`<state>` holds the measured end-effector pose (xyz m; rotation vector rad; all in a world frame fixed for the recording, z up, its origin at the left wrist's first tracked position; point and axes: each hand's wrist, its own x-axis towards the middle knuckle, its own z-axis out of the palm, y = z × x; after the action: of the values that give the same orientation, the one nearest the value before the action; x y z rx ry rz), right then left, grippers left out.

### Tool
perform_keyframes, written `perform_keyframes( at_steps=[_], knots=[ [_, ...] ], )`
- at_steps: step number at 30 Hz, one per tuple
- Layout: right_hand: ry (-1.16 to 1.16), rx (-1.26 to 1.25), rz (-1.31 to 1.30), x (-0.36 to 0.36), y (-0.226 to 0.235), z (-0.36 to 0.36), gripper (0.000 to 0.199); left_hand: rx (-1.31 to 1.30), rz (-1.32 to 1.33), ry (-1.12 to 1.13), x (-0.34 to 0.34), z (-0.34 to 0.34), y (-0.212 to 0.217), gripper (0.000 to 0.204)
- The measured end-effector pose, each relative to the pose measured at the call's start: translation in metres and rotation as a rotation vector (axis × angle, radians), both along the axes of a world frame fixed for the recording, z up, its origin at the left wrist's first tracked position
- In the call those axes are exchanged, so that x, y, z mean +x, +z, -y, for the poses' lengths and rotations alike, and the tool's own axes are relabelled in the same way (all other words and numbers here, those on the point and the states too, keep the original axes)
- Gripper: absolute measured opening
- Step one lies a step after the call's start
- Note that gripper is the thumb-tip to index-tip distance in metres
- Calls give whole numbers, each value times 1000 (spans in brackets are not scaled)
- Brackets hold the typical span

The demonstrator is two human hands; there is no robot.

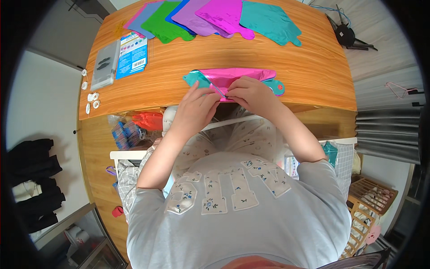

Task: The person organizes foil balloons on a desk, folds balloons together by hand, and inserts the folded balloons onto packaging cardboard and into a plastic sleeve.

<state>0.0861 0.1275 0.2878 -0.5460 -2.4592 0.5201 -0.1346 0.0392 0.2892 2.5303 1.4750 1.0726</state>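
Observation:
A shiny pink foil balloon (242, 75), flat and folded over, lies on a teal foil balloon (193, 79) near the front edge of the wooden table (251, 58). My left hand (195, 105) pinches the pink foil's near edge from the left. My right hand (251, 93) grips the same edge just to the right, fingertips meeting the left hand's. A red spot shows at the teal balloon's right end (278, 88).
Several flat foil balloons in pink, green, blue, purple and teal (268, 20) lie fanned along the table's far edge. A blue printed card (132, 56) and a clear plastic pack (105, 65) sit at the left. Small white rings (92, 97) lie at the left corner. Bags sit under the table.

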Motion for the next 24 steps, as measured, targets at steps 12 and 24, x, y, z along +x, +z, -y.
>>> perform_keyframes(
  at_steps=[12, 24],
  knots=[
    [-22, 127, -35, 4, -5, 7, 16, -8, 51, 115, 6, 4, -4, 14],
    [-8, 79, -67, 3, -3, 12, 13, 16, 35, 117, 9, 8, -1, 13]
  ],
)
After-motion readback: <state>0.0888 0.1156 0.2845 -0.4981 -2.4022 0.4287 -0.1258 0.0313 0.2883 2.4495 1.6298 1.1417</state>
